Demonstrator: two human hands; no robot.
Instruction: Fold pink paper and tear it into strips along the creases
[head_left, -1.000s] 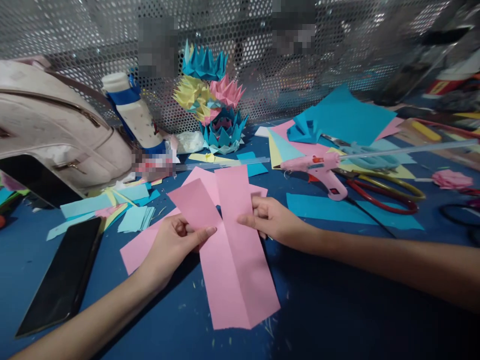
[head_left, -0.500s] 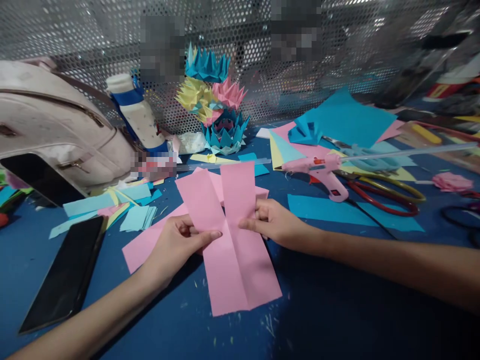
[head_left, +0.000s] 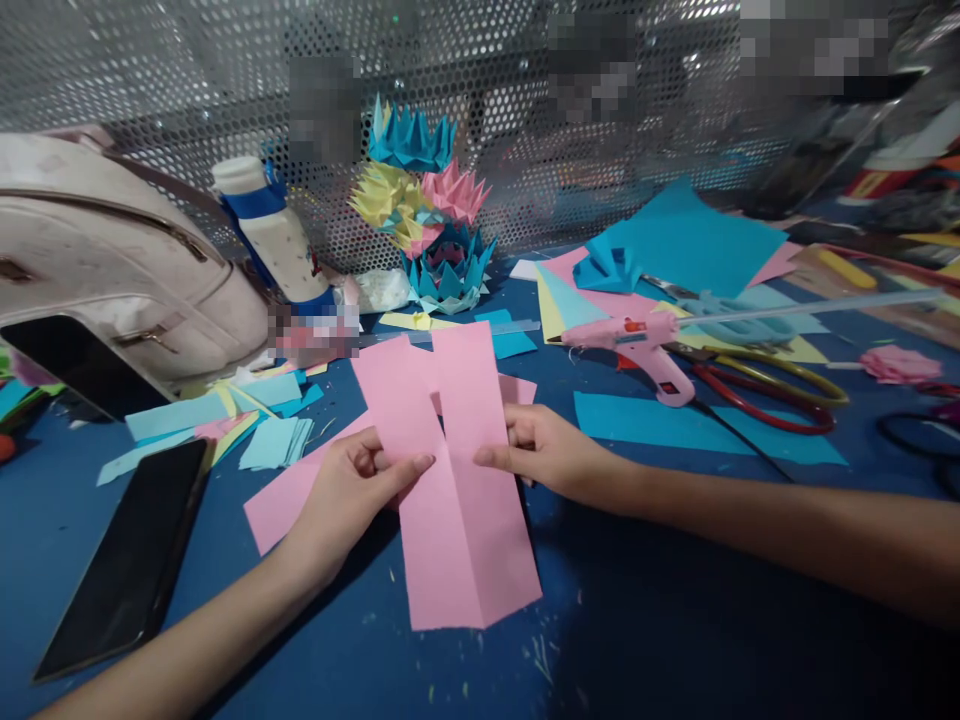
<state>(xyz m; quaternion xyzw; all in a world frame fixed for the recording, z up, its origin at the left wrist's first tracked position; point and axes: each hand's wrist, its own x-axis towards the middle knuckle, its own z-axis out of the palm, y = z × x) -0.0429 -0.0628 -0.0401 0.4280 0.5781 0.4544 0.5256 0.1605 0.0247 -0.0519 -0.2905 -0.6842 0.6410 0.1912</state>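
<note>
A pink paper sheet point(head_left: 457, 530) with a crease down its middle is split from its top edge to about halfway, leaving two upper strips. My left hand point(head_left: 364, 480) pinches its left side, thumb on top. On the right side, my right hand point(head_left: 544, 450) grips the same sheet between thumb and fingers. Beneath it, another pink paper point(head_left: 292, 490) lies on the blue table point(head_left: 645, 620).
A black phone point(head_left: 124, 560), cut paper strips point(head_left: 210, 405), and a backpack point(head_left: 112, 260) are at left. Behind stand a bottle point(head_left: 274, 240) and folded paper flowers point(head_left: 450, 265). A pink glue gun point(head_left: 641, 345) and scissors point(head_left: 772, 395) lie right.
The lower end of the held sheet has swung slightly left, and its two halves bend more along the crease. Both hands keep their grip.
</note>
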